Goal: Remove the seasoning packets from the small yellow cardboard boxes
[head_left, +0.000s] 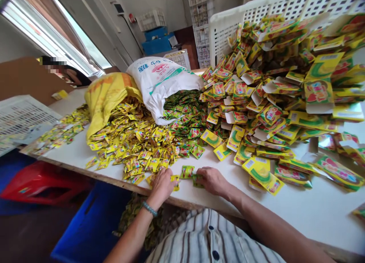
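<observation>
Near the front edge of the white table, my left hand [163, 184] is closed, with small yellow sachets [176, 178] at its fingers. My right hand [213, 180] pinches a green sachet [197, 181] just above the tabletop. Between the hands lies another green sachet [187, 171]. A heap of yellow sachets [145, 141] spreads out beyond my left hand. Green sachets [196, 129] are heaped farther back, spilling from a white woven sack [171, 78]. My fingertips are partly hidden.
A yellow sack [110, 93] lies open at the left. Many small yellow-green boxes [256, 122] pile up on the right, before a white crate [228, 34]. Below the table edge are a blue bin [82, 225] and red stool [42, 185]. Another person [67, 70] is at the far left.
</observation>
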A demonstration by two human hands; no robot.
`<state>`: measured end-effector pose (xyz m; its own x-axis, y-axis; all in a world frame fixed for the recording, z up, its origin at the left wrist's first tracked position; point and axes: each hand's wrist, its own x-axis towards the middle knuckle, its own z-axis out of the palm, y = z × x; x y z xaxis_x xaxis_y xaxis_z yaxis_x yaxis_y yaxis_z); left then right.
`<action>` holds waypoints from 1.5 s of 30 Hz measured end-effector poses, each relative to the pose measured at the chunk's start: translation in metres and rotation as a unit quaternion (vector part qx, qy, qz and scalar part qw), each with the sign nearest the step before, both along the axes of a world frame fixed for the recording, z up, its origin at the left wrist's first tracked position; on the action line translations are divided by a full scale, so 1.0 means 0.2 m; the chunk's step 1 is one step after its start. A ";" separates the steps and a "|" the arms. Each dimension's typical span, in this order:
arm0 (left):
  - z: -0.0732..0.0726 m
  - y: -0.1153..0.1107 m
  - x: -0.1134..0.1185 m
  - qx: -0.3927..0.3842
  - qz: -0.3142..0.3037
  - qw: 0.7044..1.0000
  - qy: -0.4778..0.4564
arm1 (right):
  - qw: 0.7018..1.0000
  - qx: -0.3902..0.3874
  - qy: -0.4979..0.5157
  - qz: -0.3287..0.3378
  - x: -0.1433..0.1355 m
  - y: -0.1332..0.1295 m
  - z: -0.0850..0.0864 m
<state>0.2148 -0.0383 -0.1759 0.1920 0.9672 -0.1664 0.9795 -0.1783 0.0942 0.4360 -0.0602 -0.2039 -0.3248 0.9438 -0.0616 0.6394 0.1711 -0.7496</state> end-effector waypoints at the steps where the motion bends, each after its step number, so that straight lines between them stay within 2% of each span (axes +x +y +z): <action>1: -0.01 0.00 0.00 0.007 0.001 1.000 -0.013 | 1.000 0.016 -0.008 -0.006 0.00 0.00 -0.01; 4: -0.03 -0.01 -0.01 0.032 0.002 0.996 -0.078 | 0.998 0.016 0.021 -0.056 0.04 0.02 -0.02; 6: -0.02 -0.02 -0.01 0.021 0.014 0.991 -0.128 | 0.994 -0.006 0.069 -0.086 0.07 0.05 -0.01; 9: -0.01 -0.01 0.01 0.012 0.071 0.971 -0.229 | 0.980 -0.055 0.162 -0.106 0.08 0.06 0.00; 11: -0.01 0.00 0.04 0.002 0.115 0.933 -0.341 | 0.953 -0.097 0.264 -0.111 0.07 0.06 0.02; 13: -0.02 0.02 0.10 -0.039 0.155 0.872 -0.463 | 0.913 -0.132 0.367 -0.119 0.05 0.05 0.05; 15: -0.03 0.03 0.17 -0.076 0.186 0.804 -0.560 | 0.884 -0.142 0.423 -0.141 0.05 0.05 0.08; 18: -0.04 0.04 0.27 -0.086 0.205 0.728 -0.648 | 0.870 -0.124 0.441 -0.184 0.07 0.06 0.12; 21: -0.03 0.03 0.32 -0.094 0.212 0.693 -0.682 | 0.867 -0.104 0.443 -0.202 0.09 0.07 0.12; 25: -0.01 0.04 0.35 -0.116 0.203 0.687 -0.688 | 0.901 -0.095 0.394 -0.154 0.09 0.07 0.07; 27: -0.01 0.04 0.37 -0.116 0.196 0.696 -0.681 | 0.904 -0.084 0.381 -0.174 0.08 0.07 0.06; 30: -0.02 0.04 0.39 -0.107 0.200 0.703 -0.674 | 0.866 -0.092 0.434 -0.229 0.08 0.07 0.07; 33: -0.02 0.04 0.42 -0.100 0.199 0.687 -0.692 | 0.834 -0.115 0.481 -0.244 0.09 0.08 0.11; 38: 0.01 0.01 0.47 -0.128 0.202 0.633 -0.736 | 0.807 -0.119 0.504 -0.284 0.08 0.07 0.13; 41: 0.02 -0.02 0.50 -0.163 0.189 0.633 -0.733 | 0.793 -0.117 0.510 -0.311 0.05 0.06 0.10; 45: 0.03 -0.05 0.54 -0.172 0.181 0.633 -0.733 | 0.786 -0.105 0.508 -0.335 0.03 0.06 0.06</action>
